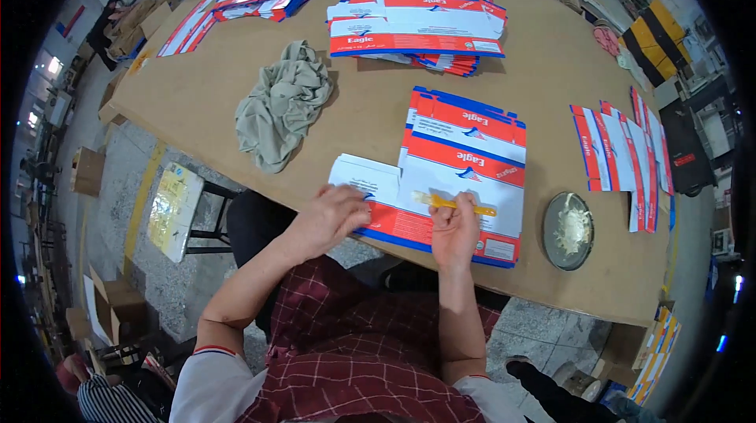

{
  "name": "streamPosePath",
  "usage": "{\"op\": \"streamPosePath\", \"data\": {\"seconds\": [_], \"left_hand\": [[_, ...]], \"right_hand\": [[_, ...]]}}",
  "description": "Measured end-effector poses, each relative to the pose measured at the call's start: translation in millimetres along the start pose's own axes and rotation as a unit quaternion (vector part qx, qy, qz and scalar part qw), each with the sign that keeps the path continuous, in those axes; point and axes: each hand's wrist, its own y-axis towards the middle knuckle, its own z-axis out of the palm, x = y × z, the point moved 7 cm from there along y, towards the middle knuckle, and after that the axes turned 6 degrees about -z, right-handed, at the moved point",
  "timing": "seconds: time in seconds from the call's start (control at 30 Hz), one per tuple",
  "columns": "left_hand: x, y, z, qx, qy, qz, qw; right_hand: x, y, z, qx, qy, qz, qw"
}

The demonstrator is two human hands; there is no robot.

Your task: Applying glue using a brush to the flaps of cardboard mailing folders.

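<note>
My right hand [455, 235] is closed around a small brush with a yellow handle [484, 210]. The brush's pale bristles point left, over a flat printed carton blank [492, 179] in white, red and blue. More blanks seem to lie beneath it, their edges showing at the far side. My left hand [331, 218] lies over the near left flap of the blank [368, 175], its fingers loosely bent and apart, with no object seen in them. To the right stands a dark oval bowl [549, 246] with white paste [575, 228] in it.
A crumpled grey-green cloth [283, 104] lies on the brown table [205, 108] to the left. Stacks of carton blanks [417, 25] fill the far side; overlapping blanks [622, 147] lie at the right. A stool [173, 206] stands left of the table, and another person's leg [551, 387] shows lower right.
</note>
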Motion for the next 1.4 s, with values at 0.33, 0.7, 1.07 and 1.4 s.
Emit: {"op": "streamPosePath", "data": {"seconds": [0.33, 0.7, 1.07, 1.4], "left_hand": [[17, 20, 31, -0.121, 0.124, -0.078, 0.982], [28, 18, 17, -0.209, -0.020, -0.050, 0.977], [22, 8, 20, -0.227, 0.060, -0.014, 0.972], [23, 9, 21, -0.231, 0.065, -0.014, 0.971]], "right_hand": [[-20, -12, -3, 0.052, 0.067, 0.069, 0.994], [-11, -7, 8, 0.043, -0.008, -0.017, 0.999], [-13, -23, 30, 0.144, -0.310, -0.136, 0.930], [-8, -25, 35, 0.104, -0.352, -0.153, 0.917]]}}
